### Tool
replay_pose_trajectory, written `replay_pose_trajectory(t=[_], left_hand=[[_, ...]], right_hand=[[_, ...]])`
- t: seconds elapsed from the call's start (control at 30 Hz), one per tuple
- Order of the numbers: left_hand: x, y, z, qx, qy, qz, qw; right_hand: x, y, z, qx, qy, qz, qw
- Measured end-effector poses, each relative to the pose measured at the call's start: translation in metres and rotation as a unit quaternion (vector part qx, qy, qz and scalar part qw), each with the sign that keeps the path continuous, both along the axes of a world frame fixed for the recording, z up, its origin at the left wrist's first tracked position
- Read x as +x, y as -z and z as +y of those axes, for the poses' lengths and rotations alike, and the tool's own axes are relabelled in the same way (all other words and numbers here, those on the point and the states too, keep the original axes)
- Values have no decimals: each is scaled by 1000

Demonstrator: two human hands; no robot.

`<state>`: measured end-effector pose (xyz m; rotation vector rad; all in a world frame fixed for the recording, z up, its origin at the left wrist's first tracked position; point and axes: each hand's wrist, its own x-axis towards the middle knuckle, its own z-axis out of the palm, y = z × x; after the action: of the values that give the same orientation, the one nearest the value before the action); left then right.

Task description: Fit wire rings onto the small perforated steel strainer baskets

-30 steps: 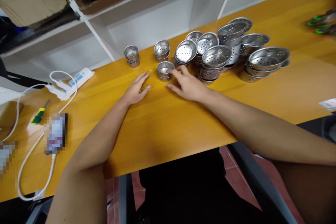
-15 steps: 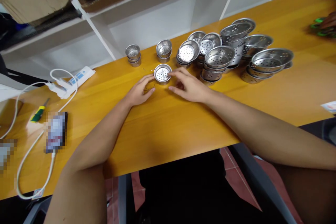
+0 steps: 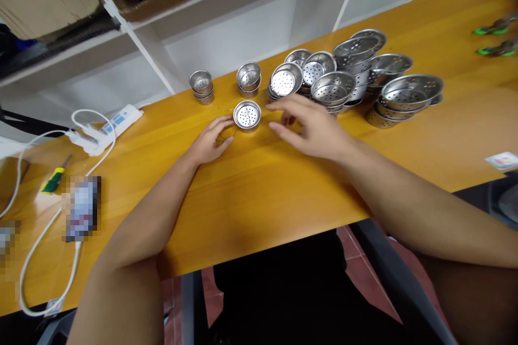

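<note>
A small round steel strainer cup (image 3: 247, 115) with a perforated bottom stands on the table between my hands. A thin dark line, perhaps a wire, crosses its inside. My left hand (image 3: 212, 140) rests beside its left edge, fingers apart, with thin dark wire (image 3: 225, 138) near the fingertips. I cannot tell whether those fingertips touch the cup. Off to the cup's right, my right hand (image 3: 309, 125) is raised with thumb and fingers apart, holding nothing. It is close in front of the stacked perforated cups (image 3: 334, 88) and partly covers them.
Two small cup stacks stand behind, one at left (image 3: 201, 85) and one nearer the middle (image 3: 248, 78). Larger perforated bowls (image 3: 404, 98) are stacked at right. A power strip (image 3: 117, 124), screwdriver (image 3: 55, 177) and phone (image 3: 83, 207) with a white cable lie left. Green-edged objects (image 3: 499, 48) lie far right.
My right hand has drawn away from the cup toward the right. My left hand stays beside the cup. At far right, another person's hand has left the green-edged objects.
</note>
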<state>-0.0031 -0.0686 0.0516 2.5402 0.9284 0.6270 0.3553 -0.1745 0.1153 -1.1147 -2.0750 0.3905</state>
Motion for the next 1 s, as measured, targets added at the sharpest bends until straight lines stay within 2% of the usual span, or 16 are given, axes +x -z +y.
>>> replay_pose_trajectory(t=[0.07,0.13,0.2,0.23,0.27,0.37,0.47,0.53,0.63,0.73,0.9,1.0], left_hand=[[-2,0,1,3,-4,1,1000],[-2,1,1,2,-5,3,1000],[-2,1,1,0,-4,4,1000],[-2,2,2,0,-5,4,1000],[-2,2,2,0,-6,3,1000],[-2,3,2,-2,-11,1,1000],[-2,2,2,-5,-15,2,1000],[-2,2,2,-5,-16,3,1000],[-2,2,2,-5,-16,3,1000],[-2,2,2,-4,-12,3,1000],[-3,3,3,1,-7,4,1000],[-4,3,4,0,-4,8,1000]], right_hand=[[17,-25,-16,78,58,11,995],[42,-43,-27,178,137,48,973],[72,-48,-30,174,196,35,964],[87,-43,-29,141,219,-10,965],[100,-36,-26,111,215,-57,969],[122,0,-16,74,171,-114,976],[121,28,-11,59,169,-124,976],[114,34,-10,35,183,-113,976],[105,30,-8,28,187,-80,979],[98,27,-6,49,158,-42,985],[88,30,-10,65,126,21,990],[87,30,-12,99,132,44,985]])
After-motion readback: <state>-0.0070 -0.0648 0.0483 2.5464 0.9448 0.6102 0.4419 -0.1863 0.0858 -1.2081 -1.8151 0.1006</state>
